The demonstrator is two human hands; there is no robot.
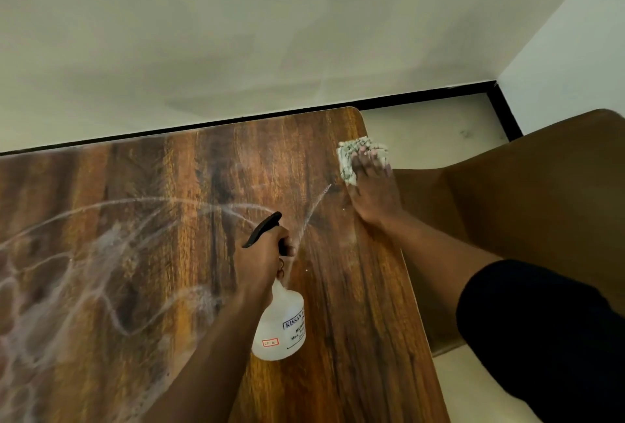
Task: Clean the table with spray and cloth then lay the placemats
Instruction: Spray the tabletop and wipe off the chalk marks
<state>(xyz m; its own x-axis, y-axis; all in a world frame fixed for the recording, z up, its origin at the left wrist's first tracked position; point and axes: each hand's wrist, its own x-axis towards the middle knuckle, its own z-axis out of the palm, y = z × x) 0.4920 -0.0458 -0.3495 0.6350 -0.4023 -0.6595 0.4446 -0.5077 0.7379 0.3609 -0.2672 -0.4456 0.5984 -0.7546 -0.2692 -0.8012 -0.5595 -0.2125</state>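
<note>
Left hand [262, 258] wrapped around the neck of a white spray bottle [279, 324], fingers closed on the black trigger head [263, 229], nozzle aimed toward the far right corner. Bottle held tilted above the surface [355, 304], body hanging down toward the camera, printed label and a small red-framed sticker facing up. Thin jet of spray [316, 206] streaking from near the nozzle toward the cloth.

Right hand [372, 192] pressed flat on a pale, speckled cloth [351, 157] at the far right corner of the surface, right at the edge. Fingers spread and laid over the cloth, not curled around it; part of the cloth showing beyond the fingertips and along the left side of the hand. Dark sleeve [541, 338] covering the right upper arm.

Wooden surface with strong brown grain, marked across the left half by whitish looping streaks [84, 270] of wet residue. Brown chair [524, 203] just beside the right edge of the surface. Pale wall [270, 33] beyond, with a black skirting strip [422, 95] along its base and light floor [429, 128] in the corner.
</note>
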